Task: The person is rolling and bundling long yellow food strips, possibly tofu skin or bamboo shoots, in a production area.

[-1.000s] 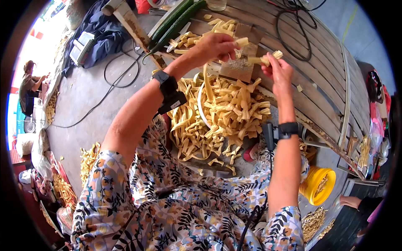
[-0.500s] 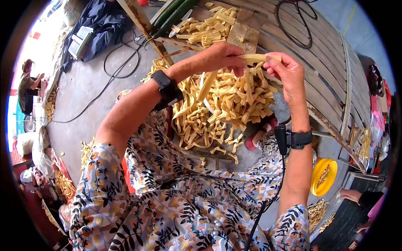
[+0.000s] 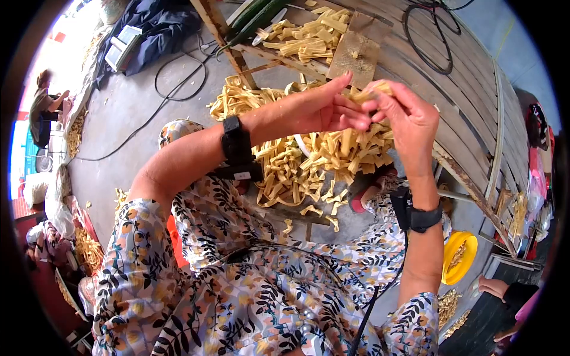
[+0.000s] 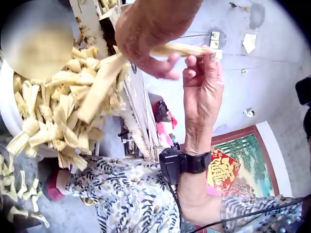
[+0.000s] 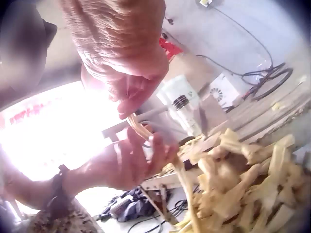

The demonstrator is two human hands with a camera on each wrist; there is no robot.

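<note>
A pale yellow flat strip [image 5: 184, 190] runs between my two hands. My right hand [image 3: 412, 121] pinches its end between thumb and fingertips at the right. Just left of it is my left hand [image 3: 332, 113], palm turned up and thumb raised. In the right wrist view the strip passes through the left hand's bent fingers, and its lower length hangs down. Below both hands lies a heap of knotted yellow strips [image 3: 350, 155], partly hidden by my left forearm. The left wrist view shows these knots [image 4: 63, 116] piled in a white container [image 4: 8, 92].
Beyond the hands, a slatted wooden table [image 3: 463, 89] carries loose flat strips [image 3: 320, 37], a small wooden board [image 3: 355, 58], long green cucumbers [image 3: 255, 21] and a black cable [image 3: 427, 50]. A yellow bucket [image 3: 451, 261] stands at the right. Another person [image 3: 46, 110] is at far left.
The hands, apart with pieces a second ago, met at one stretched strip and are now close together, nearer me. The strip's upper part is bent and mostly covered by fingers.
</note>
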